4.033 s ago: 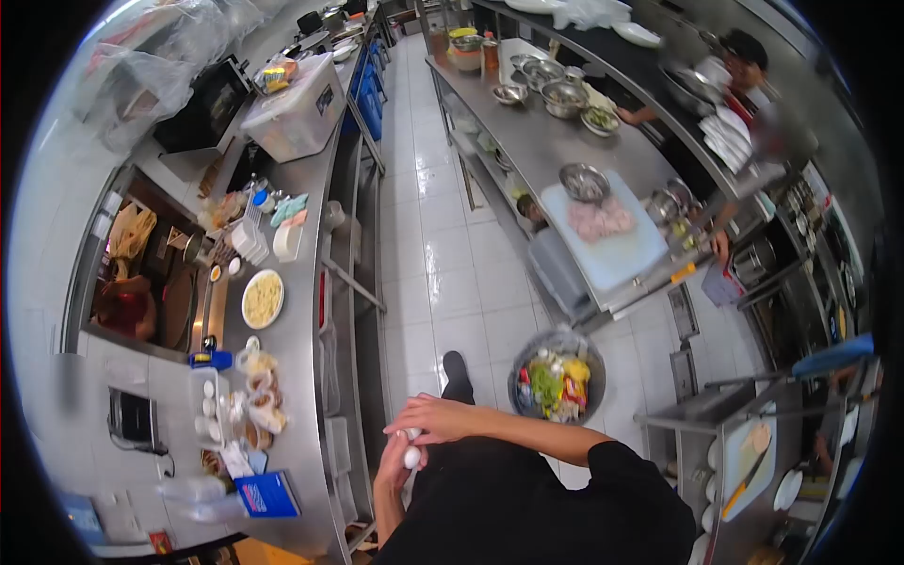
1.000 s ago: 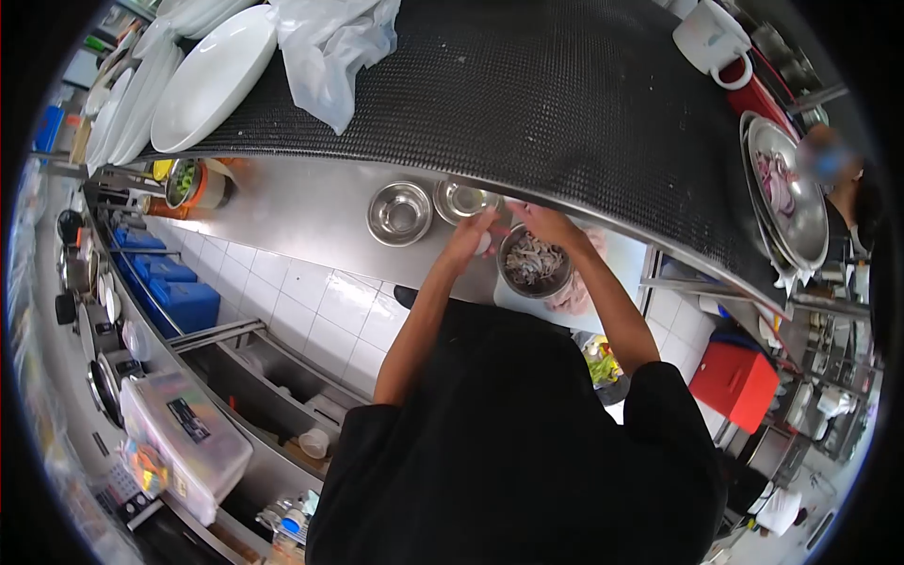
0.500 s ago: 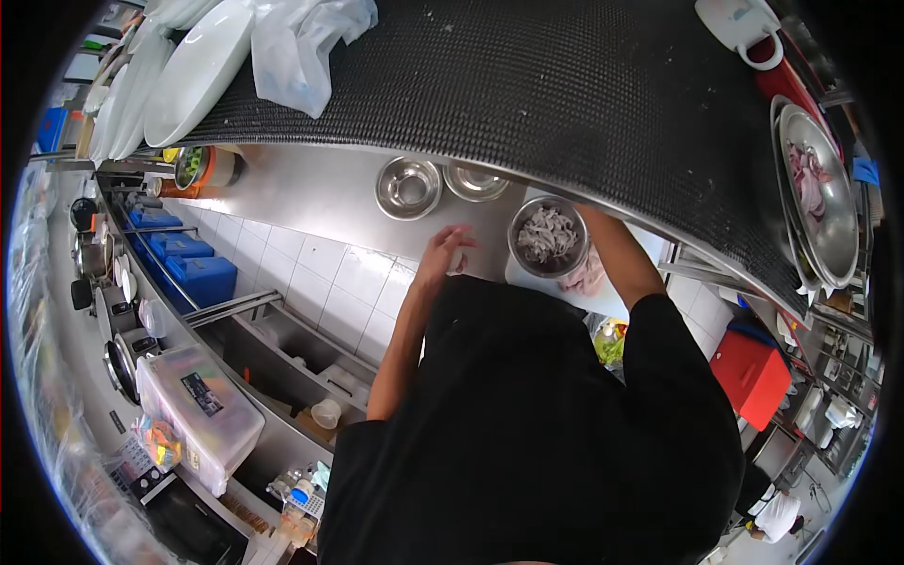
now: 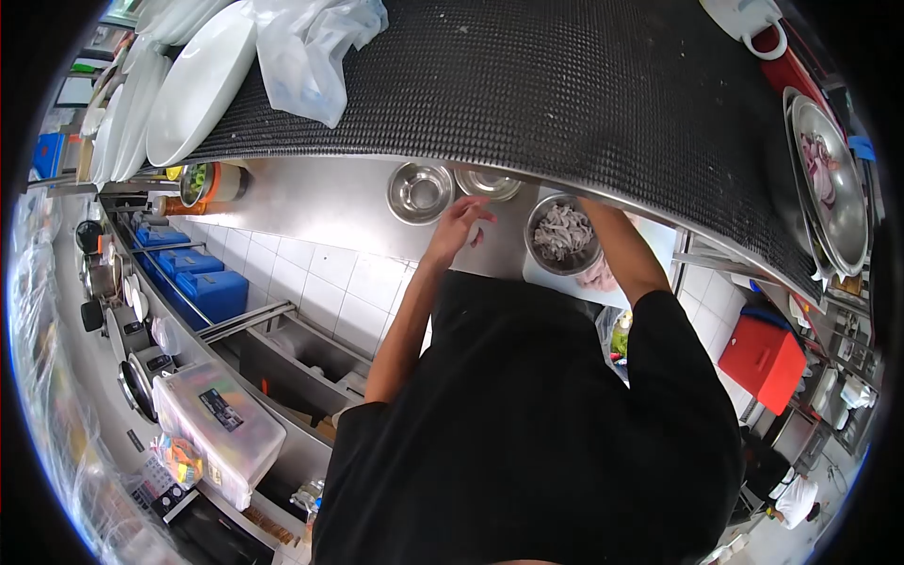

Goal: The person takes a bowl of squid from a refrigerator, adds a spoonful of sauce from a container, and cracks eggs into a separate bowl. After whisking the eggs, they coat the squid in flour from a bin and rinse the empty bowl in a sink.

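My left hand (image 4: pixel 461 226) is raised over the steel counter, fingers apart, with nothing visible in it. It is nearest to an empty steel bowl (image 4: pixel 420 194), and a second steel bowl (image 4: pixel 490 185) sits partly under the shelf. My right forearm (image 4: pixel 626 250) reaches under the shelf edge beside a steel bowl (image 4: pixel 537 254) of sliced, pale grey-pink meat (image 4: pixel 563 232). The shelf hides my right hand, so its fingers and any hold do not show. Below that bowl, a pinkish piece of raw meat (image 4: pixel 599 277) lies on a white cutting board (image 4: pixel 659 243).
A black-matted shelf (image 4: pixel 527 85) overhangs the counter. It carries white plates (image 4: pixel 202 85), a plastic bag (image 4: pixel 306 66) and steel dishes (image 4: pixel 843 188) holding meat. A container with green pieces (image 4: pixel 198 184) stands at the counter's left. Behind are a red box (image 4: pixel 761 358) and blue bins (image 4: pixel 212 294).
My left hand has moved up and slightly right, closer to the empty bowls. The whole view has shifted a little. My right arm still reaches under the shelf.
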`<state>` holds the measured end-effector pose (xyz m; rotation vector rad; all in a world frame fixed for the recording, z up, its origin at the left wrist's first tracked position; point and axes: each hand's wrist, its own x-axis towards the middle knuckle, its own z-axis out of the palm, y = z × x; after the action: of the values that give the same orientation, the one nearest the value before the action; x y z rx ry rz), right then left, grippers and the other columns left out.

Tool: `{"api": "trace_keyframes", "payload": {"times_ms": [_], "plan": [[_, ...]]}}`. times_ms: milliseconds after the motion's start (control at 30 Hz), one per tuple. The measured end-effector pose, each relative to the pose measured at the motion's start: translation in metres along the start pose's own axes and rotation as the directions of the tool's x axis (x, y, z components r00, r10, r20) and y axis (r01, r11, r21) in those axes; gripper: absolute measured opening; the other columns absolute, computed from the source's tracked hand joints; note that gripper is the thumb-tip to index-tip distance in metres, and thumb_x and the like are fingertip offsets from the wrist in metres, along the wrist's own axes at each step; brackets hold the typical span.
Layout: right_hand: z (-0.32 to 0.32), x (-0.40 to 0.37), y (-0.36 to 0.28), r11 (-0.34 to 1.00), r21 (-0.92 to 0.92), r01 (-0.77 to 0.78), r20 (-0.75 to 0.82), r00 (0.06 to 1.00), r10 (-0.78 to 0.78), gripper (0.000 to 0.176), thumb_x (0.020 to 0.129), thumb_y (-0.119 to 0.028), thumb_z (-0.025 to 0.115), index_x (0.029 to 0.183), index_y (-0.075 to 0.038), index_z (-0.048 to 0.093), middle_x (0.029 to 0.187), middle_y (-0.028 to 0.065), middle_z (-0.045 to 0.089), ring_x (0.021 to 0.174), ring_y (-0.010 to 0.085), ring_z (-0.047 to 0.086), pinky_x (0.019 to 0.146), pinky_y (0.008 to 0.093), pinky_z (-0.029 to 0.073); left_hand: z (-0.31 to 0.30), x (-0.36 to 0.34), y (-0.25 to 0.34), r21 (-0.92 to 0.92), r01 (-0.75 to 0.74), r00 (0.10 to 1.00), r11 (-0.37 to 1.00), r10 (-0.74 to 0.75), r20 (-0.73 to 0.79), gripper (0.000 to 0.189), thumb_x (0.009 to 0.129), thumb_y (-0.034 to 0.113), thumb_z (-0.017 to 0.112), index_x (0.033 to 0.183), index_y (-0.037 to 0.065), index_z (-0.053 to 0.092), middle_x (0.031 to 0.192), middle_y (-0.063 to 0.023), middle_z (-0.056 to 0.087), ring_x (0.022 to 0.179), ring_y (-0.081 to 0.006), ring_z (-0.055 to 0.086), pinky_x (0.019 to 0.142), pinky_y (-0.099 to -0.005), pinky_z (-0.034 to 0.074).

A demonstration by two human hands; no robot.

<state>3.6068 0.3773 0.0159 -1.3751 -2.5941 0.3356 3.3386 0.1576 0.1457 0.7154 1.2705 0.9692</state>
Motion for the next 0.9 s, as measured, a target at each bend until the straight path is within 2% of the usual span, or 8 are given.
{"api": "trace_keyframes", "payload": {"times_ms": [300, 400, 467, 533, 633, 700, 800, 900], "plan": [[-0.006, 0.006, -0.004, 0.995, 0.066, -0.071, -0.047, 0.996, 0.074, 0.029, 0.097, -0.024, 0.058, 0.118, -0.003, 0.061, 0.107, 0.0194, 0.066, 0.086, 0.026, 0.067, 0.071, 0.0401, 0.055, -0.006, 0.014, 0.004, 0.051, -0.007, 0.996, 0.999, 0.002, 0.09, 0.036, 0.105, 0.027, 0.049, 0.128, 0.0, 0.055, 0.096, -0.0123, 0.068, 0.06, -0.0128, 0.055, 0.051, -0.0262, 0.043], [-0.02, 0.01, -0.016, 0.959, 0.267, -0.094, -0.064, 0.991, 0.115, 0.029, 0.097, -0.024, 0.058, 0.117, -0.003, 0.061, 0.107, 0.0193, 0.066, 0.085, 0.0254, 0.067, 0.07, 0.0397, 0.055, -0.01, 0.025, 0.0, 0.061, -0.086, 0.993, 0.994, 0.081, 0.089, 0.035, 0.104, 0.028, 0.05, 0.125, 0.0, 0.057, 0.094, -0.0114, 0.068, 0.062, -0.0137, 0.059, 0.052, -0.0263, 0.044], [-0.041, 0.014, -0.038, 0.822, 0.553, -0.136, 0.032, 0.989, 0.142, 0.028, 0.097, -0.024, 0.057, 0.116, -0.003, 0.062, 0.106, 0.0192, 0.067, 0.084, 0.025, 0.067, 0.069, 0.0394, 0.055, -0.015, 0.037, 0.001, 0.157, -0.166, 0.986, 0.974, 0.162, 0.037, 0.035, 0.103, 0.028, 0.052, 0.12, -0.001, 0.06, 0.091, -0.0113, 0.069, 0.061, -0.015, 0.061, 0.052, -0.0278, 0.046], [-0.063, 0.016, -0.064, 0.558, 0.794, -0.242, 0.222, 0.969, 0.105, 0.028, 0.097, -0.024, 0.057, 0.115, -0.003, 0.062, 0.106, 0.0192, 0.067, 0.083, 0.0246, 0.067, 0.069, 0.0391, 0.056, -0.024, 0.053, 0.002, 0.341, -0.238, 0.964, 0.91, 0.264, -0.032, 0.036, 0.1, 0.029, 0.056, 0.112, -0.005, 0.063, 0.086, -0.0118, 0.072, 0.056, -0.0168, 0.063, 0.051, -0.0308, 0.049], [-0.066, 0.022, -0.089, 0.233, 0.907, -0.351, 0.364, 0.932, -0.011, 0.027, 0.098, -0.024, 0.057, 0.114, -0.003, 0.063, 0.106, 0.019, 0.067, 0.082, 0.024, 0.067, 0.067, 0.0387, 0.056, -0.044, 0.093, -0.009, 0.716, -0.298, 0.913, 0.632, 0.407, 0.021, 0.035, 0.094, 0.03, 0.063, 0.095, -0.005, 0.069, 0.074, -0.0124, 0.072, 0.06, -0.0206, 0.069, 0.057, -0.0351, 0.053], [-0.059, 0.027, -0.098, 0.067, 0.924, -0.375, 0.379, 0.923, -0.065, 0.027, 0.098, -0.024, 0.057, 0.114, -0.003, 0.063, 0.105, 0.019, 0.067, 0.082, 0.0236, 0.067, 0.067, 0.0384, 0.056, -0.051, 0.117, -0.025, 0.651, -0.319, 0.911, 0.689, 0.413, 0.009, 0.034, 0.092, 0.03, 0.065, 0.088, -0.003, 0.071, 0.069, -0.0127, 0.072, 0.062, -0.0217, 0.071, 0.059, -0.0367, 0.054], [-0.047, 0.03, -0.104, -0.121, 0.91, -0.397, 0.382, 0.915, -0.128, 0.026, 0.098, -0.024, 0.056, 0.113, -0.004, 0.064, 0.105, 0.0188, 0.067, 0.08, 0.023, 0.068, 0.065, 0.038, 0.056, -0.053, 0.128, -0.029, 0.587, -0.314, 0.917, 0.746, 0.398, -0.014, 0.024, 0.091, 0.022, 0.067, 0.097, -0.001, 0.07, 0.077, -0.0101, 0.072, 0.065, -0.0185, 0.07, 0.058, -0.0323, 0.054], [-0.043, 0.031, -0.108, -0.146, 0.907, -0.396, 0.373, 0.914, -0.159, 0.026, 0.098, -0.024, 0.056, 0.112, -0.004, 0.065, 0.104, 0.0187, 0.068, 0.079, 0.0224, 0.068, 0.064, 0.0376, 0.057, -0.051, 0.128, -0.021, 0.591, -0.247, 0.942, 0.768, 0.332, -0.038, 0.022, 0.089, 0.016, 0.069, 0.103, 0.0, 0.069, 0.08, -0.0085, 0.072, 0.065, -0.0164, 0.069, 0.056, -0.0294, 0.053]]}}
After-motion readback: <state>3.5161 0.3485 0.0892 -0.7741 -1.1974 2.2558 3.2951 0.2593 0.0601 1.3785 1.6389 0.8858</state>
